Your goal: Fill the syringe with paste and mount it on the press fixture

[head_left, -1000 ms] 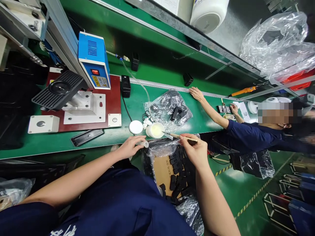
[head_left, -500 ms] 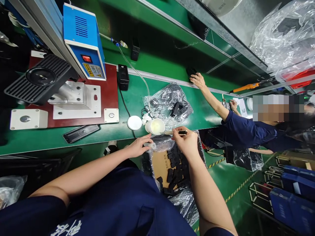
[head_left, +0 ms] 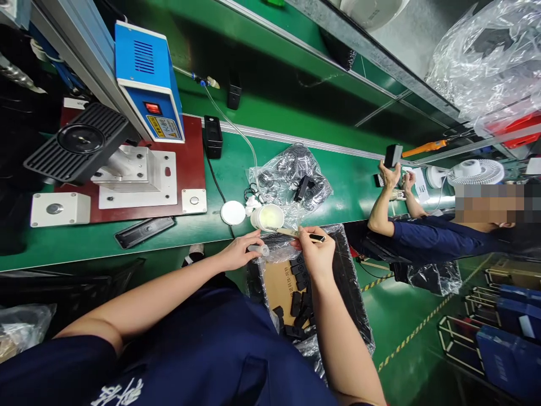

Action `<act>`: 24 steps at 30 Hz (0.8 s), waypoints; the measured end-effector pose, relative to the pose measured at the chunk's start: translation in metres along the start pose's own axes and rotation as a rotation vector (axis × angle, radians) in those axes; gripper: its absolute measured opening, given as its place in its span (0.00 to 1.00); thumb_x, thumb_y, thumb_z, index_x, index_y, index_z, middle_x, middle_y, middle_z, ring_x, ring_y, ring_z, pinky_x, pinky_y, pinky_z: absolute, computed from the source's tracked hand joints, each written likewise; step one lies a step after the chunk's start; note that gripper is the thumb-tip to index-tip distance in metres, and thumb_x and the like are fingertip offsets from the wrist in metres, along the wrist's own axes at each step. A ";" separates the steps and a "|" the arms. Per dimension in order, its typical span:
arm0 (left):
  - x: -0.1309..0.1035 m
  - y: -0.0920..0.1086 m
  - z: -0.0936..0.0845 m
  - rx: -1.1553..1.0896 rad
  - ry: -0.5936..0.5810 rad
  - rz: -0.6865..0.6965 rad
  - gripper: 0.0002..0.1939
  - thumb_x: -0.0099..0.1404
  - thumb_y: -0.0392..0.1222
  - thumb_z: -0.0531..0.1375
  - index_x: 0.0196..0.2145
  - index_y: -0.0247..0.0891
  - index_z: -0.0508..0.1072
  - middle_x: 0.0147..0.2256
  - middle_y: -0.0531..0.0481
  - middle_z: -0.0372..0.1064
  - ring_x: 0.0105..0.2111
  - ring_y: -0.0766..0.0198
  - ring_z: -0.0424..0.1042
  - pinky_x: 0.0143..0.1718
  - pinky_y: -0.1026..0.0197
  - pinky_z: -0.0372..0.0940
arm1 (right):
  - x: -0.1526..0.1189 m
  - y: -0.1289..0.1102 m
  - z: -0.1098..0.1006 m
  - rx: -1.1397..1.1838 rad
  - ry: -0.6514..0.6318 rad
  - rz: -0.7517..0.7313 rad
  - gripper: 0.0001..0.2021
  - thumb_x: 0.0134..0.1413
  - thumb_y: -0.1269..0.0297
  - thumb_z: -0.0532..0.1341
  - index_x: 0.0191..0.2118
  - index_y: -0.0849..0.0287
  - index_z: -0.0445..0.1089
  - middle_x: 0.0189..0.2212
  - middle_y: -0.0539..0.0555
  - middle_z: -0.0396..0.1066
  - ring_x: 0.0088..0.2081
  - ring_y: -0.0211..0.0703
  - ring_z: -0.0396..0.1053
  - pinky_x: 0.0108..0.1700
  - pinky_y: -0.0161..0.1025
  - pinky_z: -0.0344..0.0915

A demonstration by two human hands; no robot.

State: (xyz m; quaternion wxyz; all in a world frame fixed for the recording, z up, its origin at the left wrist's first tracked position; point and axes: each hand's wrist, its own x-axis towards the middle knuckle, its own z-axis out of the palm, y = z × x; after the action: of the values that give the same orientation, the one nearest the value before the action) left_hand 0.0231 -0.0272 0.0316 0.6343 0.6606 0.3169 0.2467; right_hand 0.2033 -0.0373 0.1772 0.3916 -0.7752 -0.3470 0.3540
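Observation:
My left hand (head_left: pixel 240 253) is closed around a small translucent plastic piece (head_left: pixel 258 249) with a round, ring-like end. My right hand (head_left: pixel 316 251) pinches a slim brush-like tool (head_left: pixel 288 232) with a flat pale shaft and a dark end. The tool's far tip reaches the near rim of a white tub (head_left: pixel 255 219) of pale yellow paste; whether it touches the paste I cannot tell. Left of the tub lies a round white lid (head_left: pixel 233 212). Below my hands stands a plastic-lined box (head_left: pixel 276 282) with several black parts in it.
A clear bag of black parts (head_left: pixel 291 169) lies behind the tub. At left stand a blue device (head_left: pixel 146 84) and a metal fixture (head_left: pixel 139 175) on a red base. At right a co-worker's hand (head_left: pixel 391 173) holds a black block (head_left: pixel 393 155). A metal shelf rail (head_left: pixel 380 62) runs overhead.
My right hand has shifted slightly, and more of the tool's pale shaft shows. My left hand stays nearly in place. The co-worker's hand has moved right and now holds up a black block.

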 end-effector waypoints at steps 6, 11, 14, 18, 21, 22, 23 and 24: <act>-0.004 0.002 -0.005 0.076 0.012 0.064 0.10 0.64 0.43 0.61 0.42 0.37 0.75 0.62 0.34 0.59 0.61 0.48 0.61 0.60 0.44 0.59 | -0.009 0.015 0.007 0.167 0.124 -0.072 0.15 0.47 0.53 0.67 0.30 0.60 0.70 0.18 0.51 0.73 0.20 0.42 0.73 0.27 0.39 0.72; -0.011 0.013 -0.017 0.134 0.117 0.121 0.10 0.64 0.40 0.60 0.43 0.38 0.74 0.49 0.41 0.74 0.49 0.55 0.74 0.52 0.51 0.68 | -0.016 0.009 -0.008 0.161 0.177 -0.150 0.14 0.49 0.54 0.67 0.32 0.61 0.71 0.20 0.51 0.75 0.22 0.42 0.73 0.28 0.39 0.72; -0.007 0.022 -0.028 0.250 0.290 0.063 0.10 0.64 0.39 0.60 0.43 0.38 0.74 0.42 0.45 0.77 0.42 0.56 0.75 0.47 0.52 0.69 | -0.024 -0.002 -0.023 0.155 0.224 -0.181 0.14 0.49 0.54 0.68 0.32 0.61 0.72 0.21 0.51 0.75 0.21 0.41 0.73 0.29 0.38 0.71; 0.006 0.033 -0.035 0.327 0.402 0.044 0.10 0.62 0.40 0.61 0.42 0.38 0.75 0.41 0.46 0.77 0.42 0.55 0.75 0.46 0.52 0.70 | -0.040 -0.020 -0.041 0.159 0.306 -0.245 0.12 0.48 0.56 0.68 0.32 0.61 0.73 0.21 0.52 0.76 0.20 0.41 0.72 0.27 0.37 0.70; 0.015 0.039 -0.033 0.286 0.389 0.052 0.10 0.62 0.40 0.61 0.42 0.38 0.74 0.40 0.46 0.77 0.41 0.56 0.75 0.45 0.54 0.70 | -0.054 -0.032 -0.051 0.176 0.333 -0.307 0.10 0.49 0.59 0.69 0.33 0.60 0.74 0.20 0.51 0.76 0.20 0.41 0.72 0.26 0.37 0.69; 0.017 0.041 -0.031 0.268 0.389 0.049 0.11 0.61 0.40 0.62 0.42 0.38 0.75 0.40 0.46 0.77 0.40 0.56 0.75 0.45 0.54 0.70 | -0.058 -0.035 -0.054 0.177 0.338 -0.325 0.09 0.49 0.60 0.69 0.33 0.60 0.74 0.20 0.51 0.75 0.20 0.41 0.72 0.26 0.37 0.69; 0.018 0.043 -0.029 0.249 0.392 0.046 0.11 0.61 0.40 0.62 0.42 0.38 0.75 0.39 0.46 0.77 0.40 0.56 0.75 0.45 0.54 0.70 | -0.061 -0.038 -0.055 0.173 0.342 -0.341 0.09 0.49 0.60 0.69 0.33 0.60 0.74 0.20 0.51 0.75 0.20 0.41 0.72 0.26 0.38 0.69; 0.019 0.044 -0.027 0.229 0.397 0.042 0.11 0.61 0.40 0.62 0.42 0.38 0.75 0.39 0.45 0.77 0.40 0.56 0.75 0.45 0.54 0.70 | -0.064 -0.039 -0.056 0.165 0.344 -0.354 0.08 0.49 0.60 0.69 0.33 0.59 0.74 0.20 0.51 0.75 0.20 0.42 0.72 0.26 0.38 0.69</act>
State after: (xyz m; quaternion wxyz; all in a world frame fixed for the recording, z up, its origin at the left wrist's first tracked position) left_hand 0.0214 0.0053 0.0761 0.4751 0.6732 0.4478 0.3473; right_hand 0.2067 -0.0921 0.2536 0.5627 -0.7167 -0.3752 0.1701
